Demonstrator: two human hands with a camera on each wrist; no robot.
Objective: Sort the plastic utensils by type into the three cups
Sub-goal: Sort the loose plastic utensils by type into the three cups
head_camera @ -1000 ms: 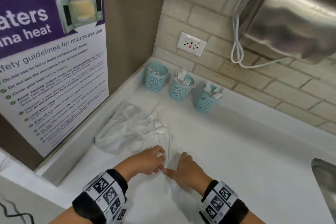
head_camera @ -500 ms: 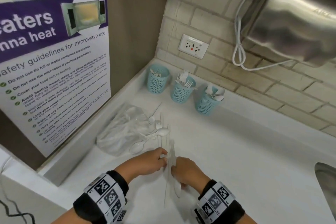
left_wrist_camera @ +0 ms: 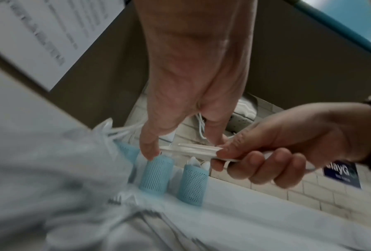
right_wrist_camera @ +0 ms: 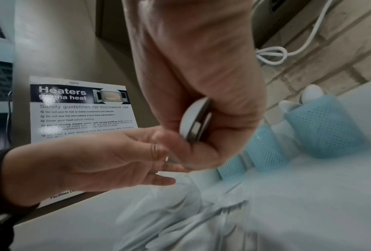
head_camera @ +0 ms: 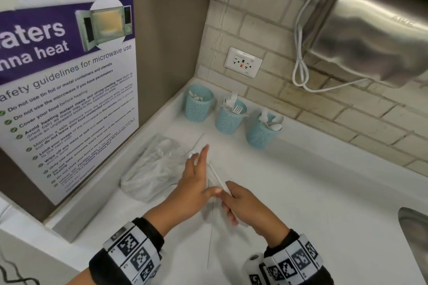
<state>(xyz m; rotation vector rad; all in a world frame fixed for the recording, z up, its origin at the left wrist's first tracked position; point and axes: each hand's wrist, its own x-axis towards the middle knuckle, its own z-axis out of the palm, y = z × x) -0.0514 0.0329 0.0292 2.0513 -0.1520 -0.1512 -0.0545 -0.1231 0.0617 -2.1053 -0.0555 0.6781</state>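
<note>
The right hand (head_camera: 245, 206) has its fingers curled round a small bundle of white plastic utensils (left_wrist_camera: 193, 150), whose handles jut forward out of the fist toward the three blue mesh cups (head_camera: 229, 118) at the wall. The left hand (head_camera: 194, 183), fingers straight and holding nothing, touches the bundle's free end. Through the blur, their type cannot be told.

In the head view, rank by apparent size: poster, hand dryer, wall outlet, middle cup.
1. poster, largest, though nearest the camera and cut off at the left edge.
2. hand dryer, also cropped at the edge.
3. middle cup and wall outlet: look alike, not ranked.
</note>
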